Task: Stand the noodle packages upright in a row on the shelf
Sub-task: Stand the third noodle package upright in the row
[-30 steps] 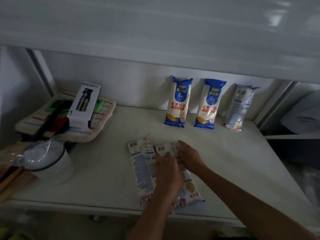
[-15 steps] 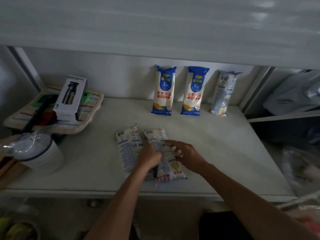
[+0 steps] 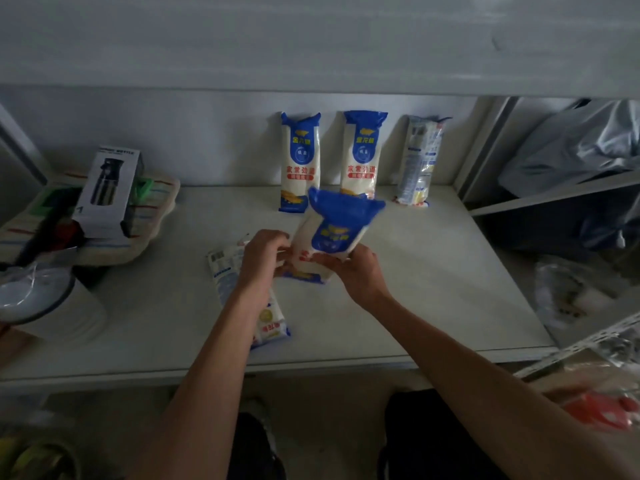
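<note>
Three noodle packages lean upright against the back wall of the white shelf (image 3: 433, 271): a blue-topped one (image 3: 298, 161), a second blue-topped one (image 3: 363, 150) and one turned back-side out (image 3: 420, 157). A fourth blue-and-white noodle package (image 3: 334, 233) is tilted up off the shelf, blue end raised, lower end near the board. My left hand (image 3: 261, 261) grips its left side and my right hand (image 3: 353, 271) grips its right side. One more noodle package (image 3: 225, 271) lies flat, label down, partly under my left forearm.
A boxed spray bottle (image 3: 109, 195) rests on a striped pad (image 3: 152, 230) at the left. A white lidded tub (image 3: 48, 303) stands at the front left. A grey bag (image 3: 571, 147) fills the neighbouring shelf at right.
Both hands have taken the right-hand flat package and tipped it up, blue end now raised. The other flat package stays lying where it was.
</note>
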